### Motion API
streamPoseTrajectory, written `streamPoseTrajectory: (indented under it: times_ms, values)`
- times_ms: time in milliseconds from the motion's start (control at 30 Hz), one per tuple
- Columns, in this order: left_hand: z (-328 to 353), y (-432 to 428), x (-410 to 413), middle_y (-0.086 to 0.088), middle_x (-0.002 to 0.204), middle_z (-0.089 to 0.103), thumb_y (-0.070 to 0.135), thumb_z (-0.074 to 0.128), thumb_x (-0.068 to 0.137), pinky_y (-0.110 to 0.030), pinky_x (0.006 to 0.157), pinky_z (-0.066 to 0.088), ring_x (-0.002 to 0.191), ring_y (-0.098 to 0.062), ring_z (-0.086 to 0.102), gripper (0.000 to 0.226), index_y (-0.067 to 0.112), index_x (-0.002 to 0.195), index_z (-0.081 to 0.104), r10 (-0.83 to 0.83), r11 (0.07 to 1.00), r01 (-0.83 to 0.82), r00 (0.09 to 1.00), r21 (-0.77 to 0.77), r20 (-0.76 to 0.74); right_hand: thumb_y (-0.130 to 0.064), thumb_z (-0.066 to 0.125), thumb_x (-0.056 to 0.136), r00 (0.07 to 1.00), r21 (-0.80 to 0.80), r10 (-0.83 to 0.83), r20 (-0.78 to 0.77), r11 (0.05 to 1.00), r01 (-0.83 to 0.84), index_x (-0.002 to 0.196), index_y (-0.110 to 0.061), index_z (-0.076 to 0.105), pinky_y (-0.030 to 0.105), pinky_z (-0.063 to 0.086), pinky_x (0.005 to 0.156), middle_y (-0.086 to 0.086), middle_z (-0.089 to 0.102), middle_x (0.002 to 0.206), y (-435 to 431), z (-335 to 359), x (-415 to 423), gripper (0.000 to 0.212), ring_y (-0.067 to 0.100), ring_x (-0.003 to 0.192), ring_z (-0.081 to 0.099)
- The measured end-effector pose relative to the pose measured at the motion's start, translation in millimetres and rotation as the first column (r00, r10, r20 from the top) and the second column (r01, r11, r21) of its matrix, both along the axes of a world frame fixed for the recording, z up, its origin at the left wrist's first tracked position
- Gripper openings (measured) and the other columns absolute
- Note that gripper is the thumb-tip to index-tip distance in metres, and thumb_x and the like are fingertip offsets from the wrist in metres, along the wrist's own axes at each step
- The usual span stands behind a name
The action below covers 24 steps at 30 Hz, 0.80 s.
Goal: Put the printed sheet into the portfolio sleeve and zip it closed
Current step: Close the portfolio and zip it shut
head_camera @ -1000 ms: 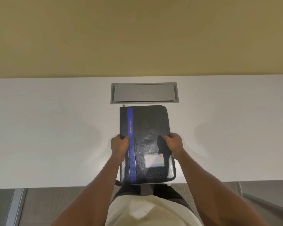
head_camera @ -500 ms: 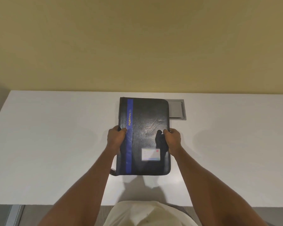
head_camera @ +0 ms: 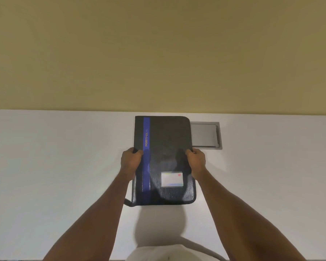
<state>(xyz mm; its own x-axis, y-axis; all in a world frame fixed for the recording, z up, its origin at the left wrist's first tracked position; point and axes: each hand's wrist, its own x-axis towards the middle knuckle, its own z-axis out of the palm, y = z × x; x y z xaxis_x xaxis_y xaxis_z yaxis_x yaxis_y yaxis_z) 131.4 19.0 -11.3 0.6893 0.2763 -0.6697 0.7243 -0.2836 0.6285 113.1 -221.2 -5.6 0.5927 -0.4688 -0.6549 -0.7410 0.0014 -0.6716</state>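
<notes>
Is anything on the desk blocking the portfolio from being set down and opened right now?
Nothing visible does. Both the left hand and right hand grip the closed portfolio by its side edges. The white desk shows only a recessed grey cable hatch, partly behind it.

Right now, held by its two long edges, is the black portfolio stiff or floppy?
Probably stiff: the portfolio stays flat between left hand and right hand, no sag showing. Its grained cover likely resists slipping.

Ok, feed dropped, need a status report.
Left hand and right hand grip closed portfolio by its sides. No printed sheet visible. Desk hatch partly covered, nothing blocking.
</notes>
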Motion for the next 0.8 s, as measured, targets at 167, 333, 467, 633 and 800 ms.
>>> streamPoseTrajectory:
  times_ms: [167, 333, 467, 633, 800]
  values:
    - [-4, 1, -5, -0.018, 0.101, 0.073, 0.024, 0.061, 0.098, -0.052, 0.090, 0.059, 0.101, -0.040, 0.070, 0.026, 0.000, 0.106, 0.068, -0.034, 0.999, 0.034, 0.999, 0.030, 0.010, -0.017, 0.062, 0.096, 1.000, -0.028, 0.006, -0.003, 1.000, -0.006, 0.105, -0.009, 0.074, 0.047, 0.059, 0.095, 0.011, 0.076, 0.105, 3, -4, -4, 0.018, 0.032, 0.101, 0.070]
    - [3, 1, -12, -0.011, 0.105, 0.074, 0.020, 0.060, 0.101, -0.050, 0.092, 0.060, 0.100, -0.035, 0.070, 0.017, 0.007, 0.109, 0.068, -0.107, 0.993, 0.102, 0.992, 0.066, 0.072, -0.024, 0.066, 0.092, 0.980, -0.154, 0.182, -0.079, 0.969, -0.193, 0.126, -0.005, 0.064, 0.051, 0.053, 0.102, 0.016, 0.066, 0.126, 6, 0, -5, 0.039, 0.036, 0.115, 0.062]
    - [8, 1, -23, -0.012, 0.107, 0.071, 0.017, 0.061, 0.099, -0.049, 0.090, 0.059, 0.101, -0.035, 0.068, 0.017, 0.005, 0.110, 0.064, -0.199, 0.974, 0.183, 0.973, 0.132, 0.121, -0.028, 0.067, 0.092, 0.931, -0.285, 0.343, -0.127, 0.886, -0.365, 0.140, -0.006, 0.050, 0.052, 0.047, 0.109, 0.015, 0.054, 0.139, 13, 10, -16, 0.056, 0.036, 0.129, 0.053]
    - [13, 0, -45, -0.013, 0.151, 0.051, 0.022, 0.062, 0.101, -0.049, 0.117, 0.042, 0.138, -0.034, 0.050, 0.053, 0.006, 0.149, 0.047, -0.312, 0.936, 0.291, 0.946, 0.200, 0.086, -0.028, 0.065, 0.091, 0.853, -0.378, 0.497, -0.159, 0.768, -0.517, 0.149, -0.009, 0.039, 0.048, 0.041, 0.115, 0.013, 0.046, 0.148, 21, 18, -42, 0.066, 0.034, 0.136, 0.045]
    - [16, 1, -78, -0.011, 0.165, 0.034, 0.022, 0.065, 0.099, -0.040, 0.125, 0.028, 0.153, -0.028, 0.032, 0.068, 0.003, 0.158, 0.036, -0.438, 0.875, 0.383, 0.887, 0.296, 0.147, -0.030, 0.057, 0.097, 0.786, -0.412, 0.603, -0.135, 0.688, -0.598, 0.154, -0.007, 0.033, 0.043, 0.033, 0.121, 0.010, 0.038, 0.159, 33, 22, -71, 0.066, 0.029, 0.146, 0.036]
